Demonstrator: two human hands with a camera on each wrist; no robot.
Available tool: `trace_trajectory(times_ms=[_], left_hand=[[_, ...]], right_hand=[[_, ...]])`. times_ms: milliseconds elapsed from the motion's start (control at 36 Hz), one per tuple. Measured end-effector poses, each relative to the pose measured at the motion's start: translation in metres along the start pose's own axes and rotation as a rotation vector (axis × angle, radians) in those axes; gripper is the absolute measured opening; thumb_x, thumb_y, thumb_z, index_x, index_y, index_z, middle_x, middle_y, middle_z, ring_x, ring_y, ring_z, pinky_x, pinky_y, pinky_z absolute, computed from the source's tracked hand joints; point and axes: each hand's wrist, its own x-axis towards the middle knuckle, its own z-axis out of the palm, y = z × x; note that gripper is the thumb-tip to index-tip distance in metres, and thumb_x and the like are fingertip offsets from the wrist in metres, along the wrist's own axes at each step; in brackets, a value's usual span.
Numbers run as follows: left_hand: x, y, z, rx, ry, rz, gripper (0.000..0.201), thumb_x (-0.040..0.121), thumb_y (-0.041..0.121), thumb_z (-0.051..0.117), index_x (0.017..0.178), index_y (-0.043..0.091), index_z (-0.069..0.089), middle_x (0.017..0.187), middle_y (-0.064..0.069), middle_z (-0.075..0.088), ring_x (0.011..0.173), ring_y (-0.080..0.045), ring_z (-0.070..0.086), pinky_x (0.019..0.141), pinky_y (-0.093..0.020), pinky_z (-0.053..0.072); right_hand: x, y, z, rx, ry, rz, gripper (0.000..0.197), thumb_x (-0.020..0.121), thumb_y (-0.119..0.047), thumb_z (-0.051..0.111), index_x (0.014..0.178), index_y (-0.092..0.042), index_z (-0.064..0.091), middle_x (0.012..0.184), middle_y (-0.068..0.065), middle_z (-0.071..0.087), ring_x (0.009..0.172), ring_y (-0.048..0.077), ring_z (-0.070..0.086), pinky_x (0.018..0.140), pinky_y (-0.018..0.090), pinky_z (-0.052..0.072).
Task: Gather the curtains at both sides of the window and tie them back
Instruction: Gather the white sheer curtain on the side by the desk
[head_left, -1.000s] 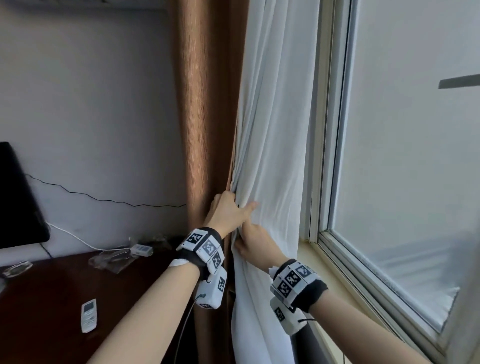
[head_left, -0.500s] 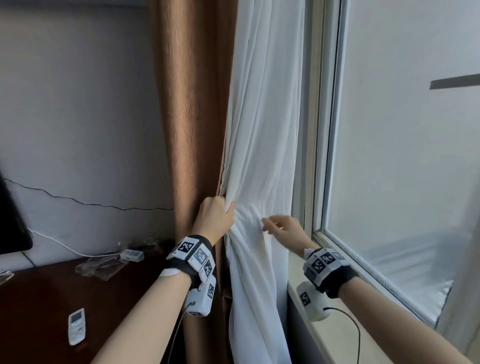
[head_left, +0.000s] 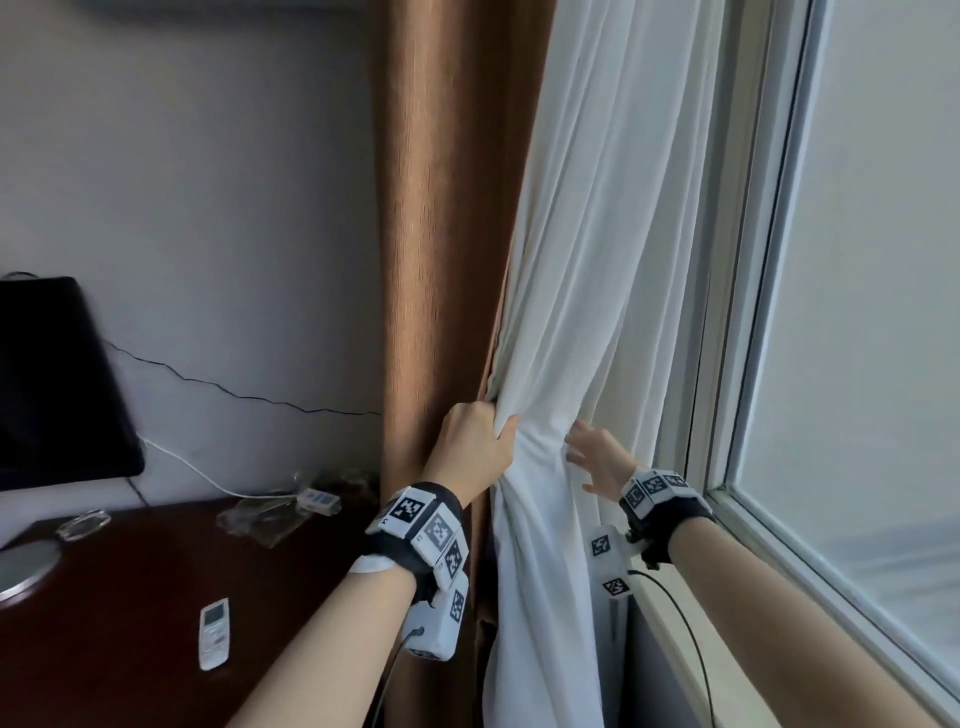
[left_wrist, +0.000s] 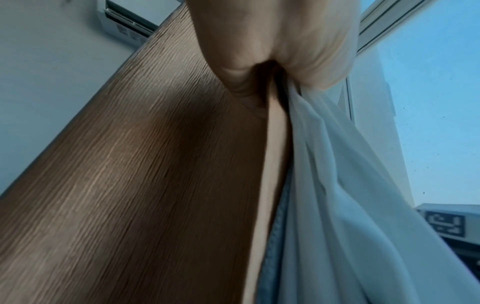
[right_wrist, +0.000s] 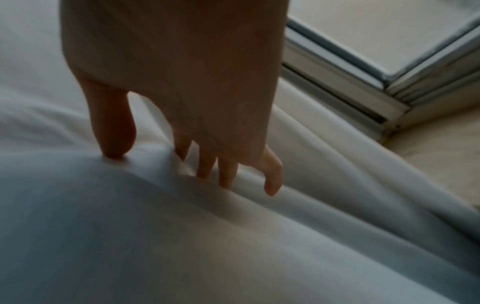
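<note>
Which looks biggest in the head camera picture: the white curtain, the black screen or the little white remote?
1. White curtain, biggest by far.
2. Black screen, cut off at the picture's edge.
3. White remote, smallest.

1. The left hand buries its fingertips in the white curtain, hiding them.
2. The brown curtain runs past the head view's top edge.
3. The right wrist view is blurred; the right hand's fingers perhaps only press the cloth.
</note>
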Motion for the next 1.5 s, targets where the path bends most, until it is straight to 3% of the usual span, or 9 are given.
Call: trace_trajectory(times_ms=[111,222,333,444,556,750,1250,1333,1500], left_hand=[[0.004,-0.007,-0.002,-0.051,-0.013,-0.023,0.032,0.091,0.026,0.06,0.077,-0.002,0.066,0.072,-0.014,0.066,0.07,-0.029,0.066,0.056,-0.021,0.04],[0.009,-0.011,0.001,-0.085,-0.019,-0.036,0.032,0.091,0.026,0.06,0.076,-0.002,0.067,0.07,-0.014,0.065,0.07,-0.029,0.066,0.057,-0.022,0.042],[0.015,-0.011,0.005,-0.081,-0.035,-0.033,0.034,0.091,0.027,0.059,0.074,-0.002,0.065,0.073,-0.018,0.066,0.072,-0.034,0.065,0.057,-0.022,0.04],[0.015,-0.012,0.005,-0.047,-0.032,-0.046,0.035,0.092,0.027,0.059,0.068,0.001,0.062,0.068,-0.015,0.064,0.069,-0.034,0.064,0.056,-0.022,0.037],[0.014,-0.011,0.003,0.012,0.0,-0.046,0.036,0.093,0.025,0.057,0.062,0.007,0.054,0.066,-0.016,0.062,0.068,-0.036,0.063,0.056,-0.026,0.041],[0.014,-0.005,0.007,0.251,0.077,-0.021,0.028,0.093,0.02,0.048,0.081,-0.002,0.061,0.082,-0.024,0.063,0.08,-0.044,0.061,0.068,-0.047,0.052],[0.007,0.032,0.031,0.301,0.076,-0.086,0.02,0.092,0.014,0.052,0.094,-0.003,0.061,0.097,-0.026,0.062,0.093,-0.046,0.059,0.073,-0.046,0.05],[0.003,0.042,0.031,0.247,0.046,-0.084,0.019,0.089,0.008,0.049,0.095,-0.006,0.061,0.099,-0.029,0.061,0.094,-0.046,0.059,0.077,-0.047,0.052],[0.003,0.038,0.028,0.113,-0.007,-0.118,0.019,0.086,0.006,0.045,0.087,-0.002,0.062,0.097,-0.024,0.062,0.094,-0.041,0.061,0.078,-0.046,0.053]], right_hand=[[0.018,0.001,0.014,0.046,-0.019,0.006,0.041,0.079,-0.019,0.048,0.112,-0.037,0.064,0.106,-0.011,0.061,0.097,0.014,0.051,0.102,0.047,0.027],[0.023,0.002,0.03,-0.001,-0.008,-0.04,0.016,0.094,-0.026,0.05,0.096,-0.017,0.064,0.087,-0.004,0.065,0.089,0.018,0.055,0.082,0.033,0.042],[0.027,0.004,0.035,-0.081,0.072,-0.134,0.015,0.097,-0.016,0.052,0.105,-0.019,0.064,0.097,0.003,0.069,0.09,0.018,0.063,0.079,0.036,0.054],[0.026,0.007,0.024,-0.168,0.233,-0.266,0.012,0.089,-0.006,0.056,0.093,-0.007,0.068,0.07,0.001,0.066,0.056,0.011,0.057,0.058,0.025,0.048],[0.026,0.009,0.009,-0.378,0.416,-0.384,0.035,0.09,-0.019,0.061,0.064,-0.015,0.038,0.055,0.0,0.045,0.052,0.016,0.038,0.055,0.027,0.033],[-0.011,0.017,-0.008,-0.94,0.63,-0.456,0.021,0.098,-0.028,0.045,0.082,-0.016,0.043,0.07,-0.001,0.061,0.061,0.026,0.056,0.052,0.032,0.042],[-0.137,0.028,0.008,-1.107,0.683,-0.742,0.019,0.079,-0.01,0.046,0.074,-0.019,0.03,0.05,-0.003,0.037,0.045,0.028,0.037,0.044,0.034,0.03],[-0.136,0.023,0.031,-1.101,0.593,-0.829,0.033,0.081,-0.005,0.051,0.073,-0.021,0.023,0.063,-0.007,0.031,0.051,0.023,0.034,0.051,0.026,0.023],[-0.126,0.017,0.062,-1.054,0.39,-0.901,0.005,0.091,-0.018,0.04,0.09,-0.014,0.038,0.124,0.011,0.035,0.09,0.025,0.046,0.081,0.019,0.034]])
